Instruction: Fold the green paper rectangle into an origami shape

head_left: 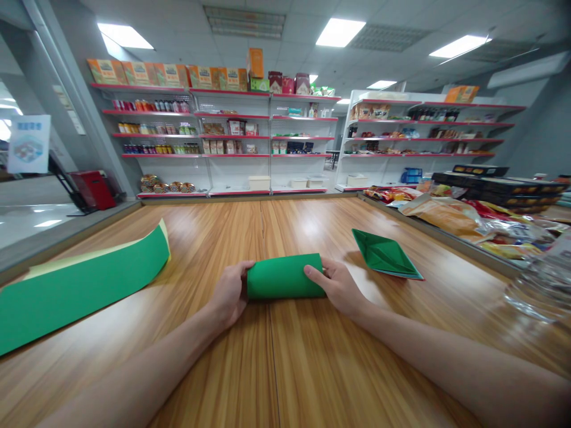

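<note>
A sheet of green paper (285,278), curved over on itself, is held just above the middle of the wooden table. My left hand (231,291) grips its left end, with the fingertips partly hidden behind the paper. At the right end my right hand (339,286) pinches it, the thumb lying on the front face. To the right lies a folded green paper piece (387,254) with creased triangular facets and thin edges of other colours. A long green paper strip (84,285) with a pale yellow layer behind it rests on the left, its far end curling up.
The wooden table (307,356) has a seam down its middle. Clear plastic containers (542,285) stand at the right edge. Beyond them are packaged snacks (450,217) and stacked black boxes (499,189). Stocked shelves (232,156) line the back.
</note>
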Available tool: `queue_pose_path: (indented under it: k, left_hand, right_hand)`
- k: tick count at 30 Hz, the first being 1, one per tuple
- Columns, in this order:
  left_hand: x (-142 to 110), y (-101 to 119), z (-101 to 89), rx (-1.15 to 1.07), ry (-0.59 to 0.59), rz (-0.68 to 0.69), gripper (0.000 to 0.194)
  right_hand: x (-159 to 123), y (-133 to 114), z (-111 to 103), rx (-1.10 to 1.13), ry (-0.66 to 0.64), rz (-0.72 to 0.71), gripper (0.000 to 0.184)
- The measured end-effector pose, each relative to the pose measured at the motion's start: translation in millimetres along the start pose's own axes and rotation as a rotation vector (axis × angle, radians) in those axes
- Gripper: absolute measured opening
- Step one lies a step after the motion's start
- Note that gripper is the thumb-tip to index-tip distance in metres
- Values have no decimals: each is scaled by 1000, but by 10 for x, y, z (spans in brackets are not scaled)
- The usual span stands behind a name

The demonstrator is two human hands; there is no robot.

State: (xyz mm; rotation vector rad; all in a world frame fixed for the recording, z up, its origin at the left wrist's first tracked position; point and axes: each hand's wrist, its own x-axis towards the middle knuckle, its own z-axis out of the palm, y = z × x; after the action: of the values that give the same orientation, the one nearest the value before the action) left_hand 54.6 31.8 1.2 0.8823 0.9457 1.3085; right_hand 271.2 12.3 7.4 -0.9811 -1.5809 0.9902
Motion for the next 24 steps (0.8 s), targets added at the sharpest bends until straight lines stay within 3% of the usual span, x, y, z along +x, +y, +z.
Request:
queue_pose_path:
  k: [2, 4, 8, 10, 12, 15, 19, 24]
  left_hand:
    - [1, -4, -11, 19, 0, 18, 29]
    - [-11, 12, -26, 141, -54, 141, 37]
    - [-69, 95, -59, 801, -166, 796, 33]
    - [-112, 138, -59, 1148, -224, 993, 32]
    - [-159, 160, -40, 1412, -324, 1001, 44]
    - [-206, 147, -4, 1587, -421, 898, 68]
    - [-194, 88, -8, 1589, -446, 802, 51]
    - [-124, 51, -73, 1505, -390, 790, 51]
  right_hand:
    - [1, 11, -12, -58, 52, 2, 38]
    - [9, 45, -28, -127, 93, 9, 44]
    - [39, 124, -45, -88, 32, 65, 44]
    - [46, 137, -43, -65, 15, 92, 44]
    - [38, 124, -39, -116, 30, 78, 42]
    - [5, 81, -34, -359, 71, -31, 36]
    - [-49, 21, -21, -693, 54, -227, 33]
    - [-83, -48, 7, -812, -143, -344, 47]
